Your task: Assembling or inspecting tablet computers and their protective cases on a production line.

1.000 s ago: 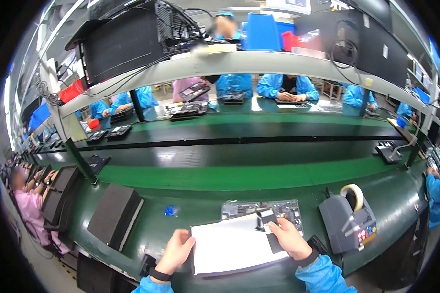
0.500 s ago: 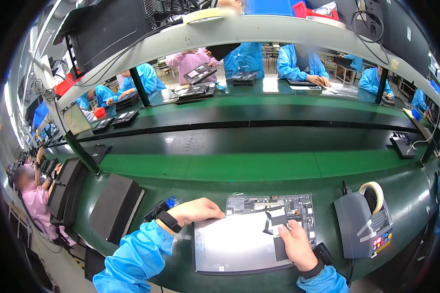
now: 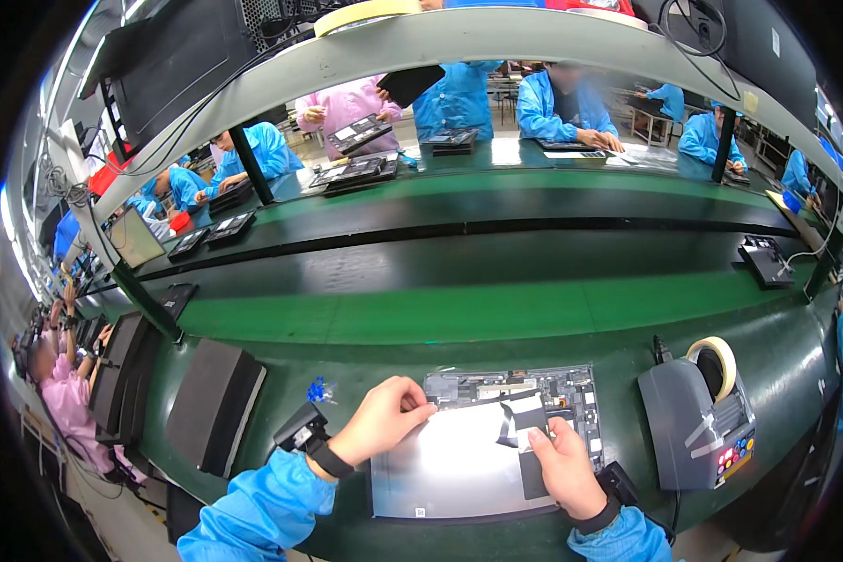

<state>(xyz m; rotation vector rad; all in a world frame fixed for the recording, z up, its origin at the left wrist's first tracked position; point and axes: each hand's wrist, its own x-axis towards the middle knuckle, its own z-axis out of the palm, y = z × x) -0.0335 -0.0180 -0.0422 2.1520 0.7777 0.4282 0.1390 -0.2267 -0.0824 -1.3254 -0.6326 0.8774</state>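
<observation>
Long green workbench point(image 3: 496, 318), curved by the lens, smooth and a little glossy. On its near edge, between both hands, an opened flat device point(image 3: 492, 440): upper strip full of circuit boards, lower part covered by a pale silvery sheet with soft shine. Probably light but stiff as a whole, and fragile at the boards; better to hold by the outer frame, not by the parts inside. To the right, a grey tape dispenser point(image 3: 698, 421), boxy plastic, with a cream tape roll on top. To the left, dark flat foam pads point(image 3: 214, 405), matte, leaning in a row. Left hand point(image 3: 379, 420) curled at the top left corner of the device, fingertips pinched together on something small there; not clear what. Right hand point(image 3: 562, 464) resting on the sheet, fingers bent, pressing beside a black film piece point(image 3: 525, 417), thin, soft, slightly curled, easy to crease. Small blue bits point(image 3: 318, 389) on the bench near the left wrist.
</observation>
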